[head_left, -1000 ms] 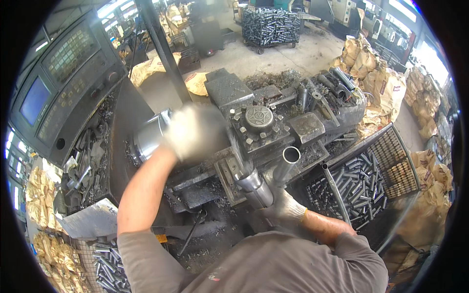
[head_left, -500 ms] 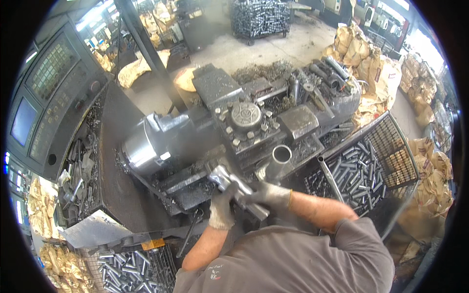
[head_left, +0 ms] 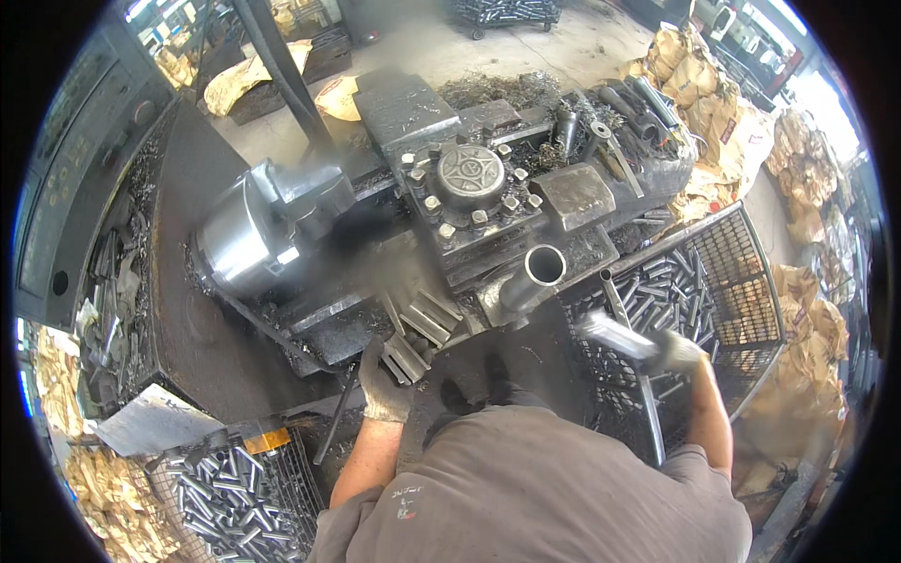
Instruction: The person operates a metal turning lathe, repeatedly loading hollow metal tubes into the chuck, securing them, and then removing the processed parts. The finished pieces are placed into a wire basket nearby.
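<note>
My left hand [head_left: 385, 387], in a grey-white work glove, is closed round a grooved metal block [head_left: 405, 360] at the front of the lathe. Just beyond it, a similar grooved metal block [head_left: 432, 319] rests on the machine's front ledge. Over the wire basket on the right, my gloved right hand [head_left: 679, 355] grips a short metal tube [head_left: 615, 334], which is smeared by motion. The tube points left, above the basket's near left part. Its end inside the glove is hidden.
The lathe's chuck [head_left: 246, 235] and bolted tool post [head_left: 471, 178] stand ahead. An upright open pipe [head_left: 542, 272] rises beside the right-hand wire basket [head_left: 751, 267] full of metal tubes. Another wire basket [head_left: 305, 488] of tubes sits lower left. A thin bar [head_left: 336, 418] leans near my left hand.
My hands, earlier together at the metal pieces before the lathe, are now apart. The right has swung right to the basket with the tube; the left has moved slightly left and nearer with the block.
</note>
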A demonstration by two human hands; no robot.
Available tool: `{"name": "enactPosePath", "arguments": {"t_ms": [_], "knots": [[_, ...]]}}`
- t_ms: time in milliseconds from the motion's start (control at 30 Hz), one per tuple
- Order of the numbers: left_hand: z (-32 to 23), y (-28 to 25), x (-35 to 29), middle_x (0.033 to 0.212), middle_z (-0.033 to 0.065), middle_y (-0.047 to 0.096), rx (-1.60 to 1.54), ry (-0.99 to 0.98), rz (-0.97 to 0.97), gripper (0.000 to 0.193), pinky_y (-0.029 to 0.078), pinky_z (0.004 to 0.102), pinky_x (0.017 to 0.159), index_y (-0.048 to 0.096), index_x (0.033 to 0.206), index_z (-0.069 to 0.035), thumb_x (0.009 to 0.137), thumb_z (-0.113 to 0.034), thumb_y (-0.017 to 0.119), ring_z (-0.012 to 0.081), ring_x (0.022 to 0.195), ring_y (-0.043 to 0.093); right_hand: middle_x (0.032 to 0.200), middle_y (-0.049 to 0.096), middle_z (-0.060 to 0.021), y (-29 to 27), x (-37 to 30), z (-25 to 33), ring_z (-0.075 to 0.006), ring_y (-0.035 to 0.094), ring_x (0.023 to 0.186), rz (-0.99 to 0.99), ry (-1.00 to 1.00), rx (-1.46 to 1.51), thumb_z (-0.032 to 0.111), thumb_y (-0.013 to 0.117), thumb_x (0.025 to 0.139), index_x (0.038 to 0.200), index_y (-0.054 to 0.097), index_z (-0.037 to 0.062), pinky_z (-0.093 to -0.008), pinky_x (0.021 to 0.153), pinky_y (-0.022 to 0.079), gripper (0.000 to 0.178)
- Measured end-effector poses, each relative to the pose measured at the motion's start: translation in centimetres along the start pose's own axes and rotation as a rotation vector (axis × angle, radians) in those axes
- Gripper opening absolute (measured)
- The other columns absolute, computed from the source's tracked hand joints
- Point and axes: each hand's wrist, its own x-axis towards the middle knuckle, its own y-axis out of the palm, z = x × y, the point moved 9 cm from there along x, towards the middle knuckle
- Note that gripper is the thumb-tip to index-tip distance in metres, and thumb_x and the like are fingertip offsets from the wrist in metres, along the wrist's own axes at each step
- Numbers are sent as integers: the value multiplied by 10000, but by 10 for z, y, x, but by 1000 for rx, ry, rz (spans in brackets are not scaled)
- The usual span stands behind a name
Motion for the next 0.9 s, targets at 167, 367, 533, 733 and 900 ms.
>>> {"name": "enactPosePath", "arguments": {"t_ms": [167,367,533,733,900], "knots": [[2,8,-2,1059,158,751,150,-105,36,586,672,470,752,640,1309,-61,1092,-591,515,328,891,775,1269,771,-172,-68,-5,65,-274,805,971,-624,19,282,290,897,834,1441,633,82,-439,875,632,694],[-8,23,-31,1107,127,761,481,-90,42,685,661,467,806,619,1386,-83,1036,-669,565,282,942,775,978,779,-176,-37,60,306,-370,784,867,-502,-553,184,317,878,791,1177,758,130,-456,773,626,446],[-5,6,-26,1117,130,741,235,-36,-153,620,642,469,835,630,1315,-47,1080,-615,553,305,960,759,1581,508,-235,49,41,390,-412,707,1187,-277,-866,53,199,737,861,1589,474,152,-509,736,628,776],[-76,-2,-13,1012,141,759,327,123,-13,611,658,432,763,652,1239,-53,1076,-630,535,295,860,769,944,723,-188,76,123,408,-376,754,842,-410,-722,-178,279,744,891,1309,652,76,-504,647,578,473],[-107,31,-9,1326,144,669,172,429,-60,754,535,476,1082,540,1460,-75,1077,-716,434,281,1247,645,1044,779,-196,25,105,448,-259,760,968,120,-590,512,428,796,875,1252,676,-59,-391,902,592,626]]}}
